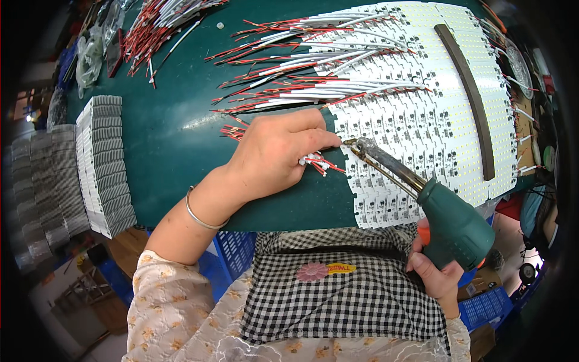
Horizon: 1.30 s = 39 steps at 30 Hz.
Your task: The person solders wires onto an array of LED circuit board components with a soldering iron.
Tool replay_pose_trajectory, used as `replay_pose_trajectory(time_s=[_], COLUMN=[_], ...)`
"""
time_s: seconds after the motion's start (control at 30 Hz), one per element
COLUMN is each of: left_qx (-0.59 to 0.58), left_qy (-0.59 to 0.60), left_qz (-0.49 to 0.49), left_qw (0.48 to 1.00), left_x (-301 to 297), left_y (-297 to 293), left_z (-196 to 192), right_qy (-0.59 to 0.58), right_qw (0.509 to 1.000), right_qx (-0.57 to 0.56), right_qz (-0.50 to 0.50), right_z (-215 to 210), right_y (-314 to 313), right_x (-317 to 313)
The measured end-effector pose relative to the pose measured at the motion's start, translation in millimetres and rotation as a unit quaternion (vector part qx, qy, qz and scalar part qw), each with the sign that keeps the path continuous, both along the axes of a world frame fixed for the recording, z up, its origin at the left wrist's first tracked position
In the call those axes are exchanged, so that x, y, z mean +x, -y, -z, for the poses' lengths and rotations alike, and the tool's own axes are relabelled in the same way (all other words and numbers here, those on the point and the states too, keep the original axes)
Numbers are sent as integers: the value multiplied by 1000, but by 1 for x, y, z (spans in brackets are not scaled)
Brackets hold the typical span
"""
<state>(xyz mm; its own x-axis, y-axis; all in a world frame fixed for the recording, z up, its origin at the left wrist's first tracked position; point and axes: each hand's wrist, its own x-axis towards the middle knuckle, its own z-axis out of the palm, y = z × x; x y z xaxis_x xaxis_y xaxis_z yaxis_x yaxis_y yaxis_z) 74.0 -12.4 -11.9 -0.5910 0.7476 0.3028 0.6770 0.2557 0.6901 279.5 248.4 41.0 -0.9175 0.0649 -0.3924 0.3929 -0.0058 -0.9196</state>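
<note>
My left hand [271,151] is closed around a small bundle of red and white wires [315,163], whose ends stick out on both sides of the fist. Its thumb and forefinger pinch at the near-left edge of a sheet of white LED circuit boards [386,175]. A green soldering gun [455,226] is gripped in my right hand [431,274], low at the right. Its metal tip meets the board edge right beside my left fingertips. Farther up the sheet, several rows of red and white wires [338,90] lie with one end on the boards.
A dark flat bar [467,99] lies across the boards. Loose wires [160,30] are heaped at the far left of the green table [175,151]. Stacked white strips [105,166] line its left edge, near plastic bags [90,60]. Blue crates [235,253] stand below.
</note>
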Motion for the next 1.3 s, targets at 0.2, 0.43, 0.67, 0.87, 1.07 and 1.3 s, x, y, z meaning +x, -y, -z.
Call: replay_pose_trajectory(time_s=[0.2,0.43,0.67,0.87,1.07,1.3], left_qx=[-25,-44,-69,-72,-27,-49], left_qy=[-49,-99,-116,-125,-52,-81], left_qz=[-1,-12,-4,-4,-83,-63], left_qw=[998,994,991,990,995,994], left_x=[3,8,9,7,17,11], left_y=[0,-2,-4,-5,-18,-18], left_z=[-2,-6,-11,-23,-38,-13], right_qy=[-33,-4,-24,-17,-53,-26], right_qw=[986,982,983,984,976,985], right_qx=[133,151,11,-3,7,-46], right_qz=[-91,-112,183,177,209,162], right_z=[-1,-10,-28,-31,-25,-21], right_y=[-1,-1,16,9,8,-5], right_x=[6,5,-18,-23,-23,-12])
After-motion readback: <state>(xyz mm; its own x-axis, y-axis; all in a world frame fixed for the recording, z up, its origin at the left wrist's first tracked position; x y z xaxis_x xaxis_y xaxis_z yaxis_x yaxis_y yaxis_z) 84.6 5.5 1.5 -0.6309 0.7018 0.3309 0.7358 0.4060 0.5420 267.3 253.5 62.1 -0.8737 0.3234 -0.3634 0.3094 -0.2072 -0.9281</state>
